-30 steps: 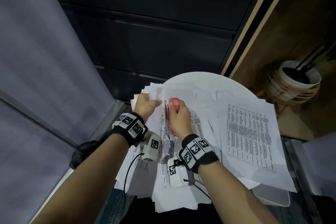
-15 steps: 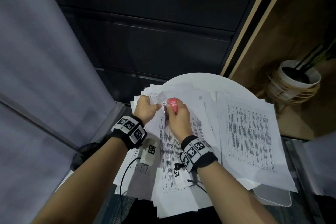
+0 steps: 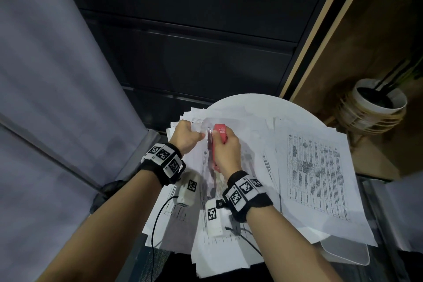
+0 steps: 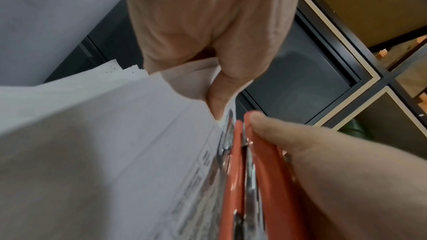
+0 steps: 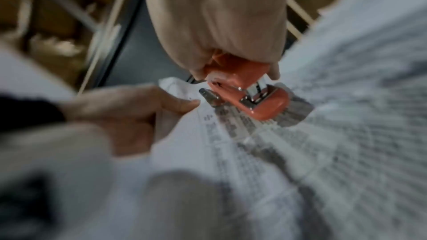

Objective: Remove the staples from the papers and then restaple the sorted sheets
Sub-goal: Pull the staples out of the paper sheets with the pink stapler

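Head view shows the left hand (image 3: 185, 136) pinching the top corner of a printed sheaf of papers (image 3: 207, 181), while the right hand (image 3: 225, 152) is wrapped around a red stapler (image 3: 218, 137), its metal nose set against that same corner. Whether a staple is being pried out or driven in cannot be told; no staple itself is visible. Loose printed sheets (image 3: 315, 174) lie spread over the round white bench (image 3: 242, 100), overlapping and unsquared. My judgement: the job sits in its middle stretch, with this corner being worked and much of the pile left to sort and fasten.
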The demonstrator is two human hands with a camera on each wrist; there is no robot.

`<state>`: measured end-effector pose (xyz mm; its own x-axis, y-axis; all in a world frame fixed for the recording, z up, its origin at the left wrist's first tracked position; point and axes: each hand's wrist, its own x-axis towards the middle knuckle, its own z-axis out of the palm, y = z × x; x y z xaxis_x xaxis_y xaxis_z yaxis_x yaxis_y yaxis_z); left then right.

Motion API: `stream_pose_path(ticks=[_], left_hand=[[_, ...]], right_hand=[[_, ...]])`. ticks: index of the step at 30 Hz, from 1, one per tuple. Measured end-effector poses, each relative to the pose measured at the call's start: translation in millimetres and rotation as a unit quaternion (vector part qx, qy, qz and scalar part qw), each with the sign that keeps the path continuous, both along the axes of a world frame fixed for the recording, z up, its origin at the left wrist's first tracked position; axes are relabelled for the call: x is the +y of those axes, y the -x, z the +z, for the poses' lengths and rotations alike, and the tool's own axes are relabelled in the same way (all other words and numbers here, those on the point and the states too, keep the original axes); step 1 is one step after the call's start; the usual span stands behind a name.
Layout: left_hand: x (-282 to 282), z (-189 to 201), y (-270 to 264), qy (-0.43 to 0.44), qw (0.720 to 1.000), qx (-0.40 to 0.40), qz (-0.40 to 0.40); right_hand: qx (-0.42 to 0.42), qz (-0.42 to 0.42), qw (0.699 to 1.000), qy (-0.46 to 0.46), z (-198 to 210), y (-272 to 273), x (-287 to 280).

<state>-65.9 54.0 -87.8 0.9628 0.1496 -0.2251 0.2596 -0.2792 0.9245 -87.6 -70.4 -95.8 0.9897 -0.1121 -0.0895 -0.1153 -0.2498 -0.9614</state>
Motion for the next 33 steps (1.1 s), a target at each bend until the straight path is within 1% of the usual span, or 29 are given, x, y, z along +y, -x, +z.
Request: stream_pose_path(ticks=[2, 3, 5, 7, 9, 11, 12, 14, 15, 16, 17, 18, 19, 20, 21, 22, 24, 25, 26, 29, 32, 33], left_hand=[[-2, -1, 6, 0.021, 1.000, 0.020, -0.005], [-3, -1, 9, 0.025, 0.999, 0.022, 0.004], [-3, 4, 13, 0.044, 0.998, 0.021, 0.025], [1, 1, 12, 0.073, 0.995, 0.028, 0.055], [10, -2, 10, 0.099, 0.992, 0.035, 0.073], [17, 1, 16, 0.103, 0.990, 0.090, 0.043], [19, 1, 21, 0.099, 0.987, 0.126, 0.008], [20, 3, 34, 0.054, 0.979, 0.186, -0.060], [22, 0, 38, 0.009, 0.977, 0.198, -0.077], [27, -5, 37, -0.042, 0.978, 0.191, -0.067], [31, -11, 33, -0.085, 0.983, 0.163, -0.028], [38, -17, 29, -0.103, 0.987, 0.120, 0.034], [44, -21, 24, -0.091, 0.988, 0.073, 0.100], [49, -22, 21, -0.045, 0.986, 0.044, 0.154], [52, -24, 20, -0.015, 0.986, 0.039, 0.162], [52, -25, 21, 0.005, 0.990, 0.041, 0.138], [46, -24, 23, -0.030, 0.994, 0.036, 0.094], [43, -21, 22, -0.050, 0.993, 0.021, 0.103], [41, -14, 20, -0.048, 0.990, 0.011, 0.129], [42, 15, 13, 0.016, 0.984, -0.015, 0.180], [31, 36, -1, 0.099, 0.979, -0.040, 0.176], [19, 39, -7, 0.100, 0.981, -0.042, 0.163]], right_hand=[[-0.027, 0.014, 0.999, 0.022, 3, -2, 2], [-0.022, 0.023, 0.999, 0.005, 5, -4, 2], [0.013, 0.016, 0.999, -0.043, 12, -8, 0], [0.060, -0.023, 0.990, -0.124, 16, -14, -9], [0.066, -0.038, 0.984, -0.164, 19, -20, -18], [0.063, -0.048, 0.981, -0.177, 24, -22, -25], [0.061, -0.052, 0.979, -0.186, 25, -21, -29], [0.053, -0.059, 0.974, -0.213, 29, -19, -39], [0.047, -0.063, 0.972, -0.222, 31, -18, -45], [0.040, -0.070, 0.971, -0.223, 32, -18, -52], [0.031, -0.079, 0.972, -0.220, 34, -18, -60], [0.024, -0.090, 0.972, -0.218, 35, -18, -69], [0.020, -0.104, 0.971, -0.213, 37, -17, -77], [0.020, -0.116, 0.971, -0.210, 36, -18, -86], [0.023, -0.128, 0.969, -0.210, 36, -17, -95], [0.024, -0.140, 0.967, -0.211, 37, -17, -104], [0.018, -0.157, 0.965, -0.207, 38, -14, -122], [0.016, -0.167, 0.966, -0.199, 40, -12, -130], [0.015, -0.177, 0.965, -0.193, 41, -10, -139], [0.014, -0.217, 0.954, -0.208, 43, -4, -167], [-0.007, -0.257, 0.945, -0.201, 45, -1, -197], [-0.016, -0.267, 0.943, -0.200, 47, -1, -206]])
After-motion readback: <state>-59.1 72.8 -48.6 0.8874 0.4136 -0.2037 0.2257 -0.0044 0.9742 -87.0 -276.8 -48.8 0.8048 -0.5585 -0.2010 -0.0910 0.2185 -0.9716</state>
